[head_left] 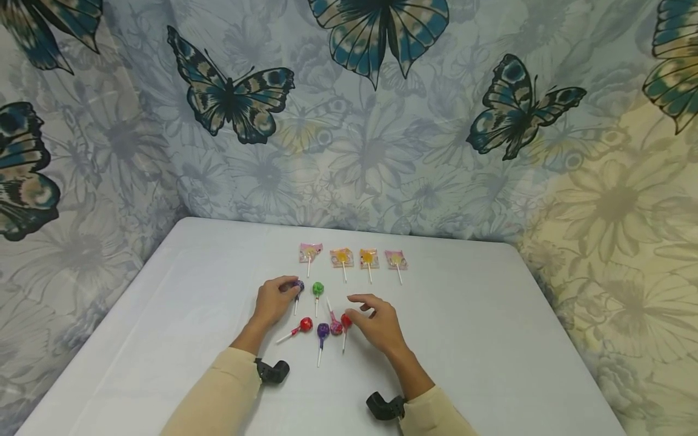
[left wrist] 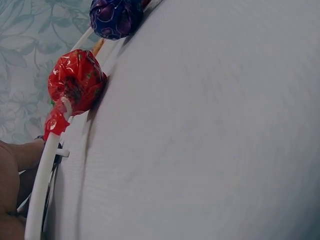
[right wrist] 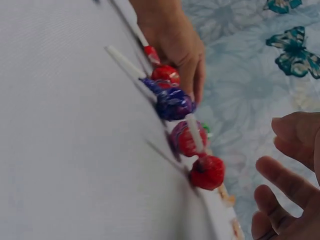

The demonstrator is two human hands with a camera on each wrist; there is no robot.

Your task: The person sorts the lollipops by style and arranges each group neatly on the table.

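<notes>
My left hand pinches the head of a dark blue lollipop between thumb and fingers, its stick pointing toward me. In the left wrist view that hand is only partly seen, behind a red lollipop. My right hand hovers beside another red lollipop; in the right wrist view its loosely bent fingers are apart from that red lollipop. A pink-and-red lollipop lies against it, stick pointing away. A purple lollipop lies just left of these.
A green lollipop lies between the hands, and a red lollipop sits nearer me on the left. Behind them runs a row of several flat lollipops in clear wrappers. The white table meets butterfly-printed walls.
</notes>
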